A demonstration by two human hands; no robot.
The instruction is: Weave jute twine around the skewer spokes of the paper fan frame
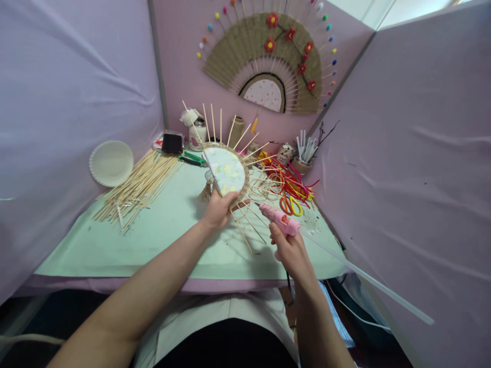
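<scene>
My left hand (219,208) is closed on the lower edge of a half-round paper fan piece (227,171), held upright above the table. The piece has a pale flowered face, a twine rim and several wooden skewers fanning out from its top. My right hand (288,249) grips a pink hot glue gun (276,218), whose nozzle points left toward the fan's lower right edge and stops short of it. A long clear glue stick sticks out behind the gun to the lower right.
A bundle of wooden skewers (138,187) lies on the green table (161,240), with a white paper plate (111,163) leaning at the left wall. Coloured pipe cleaners and scissors (292,190) lie at right, jars stand at the back, and a finished fan (268,64) hangs on the wall.
</scene>
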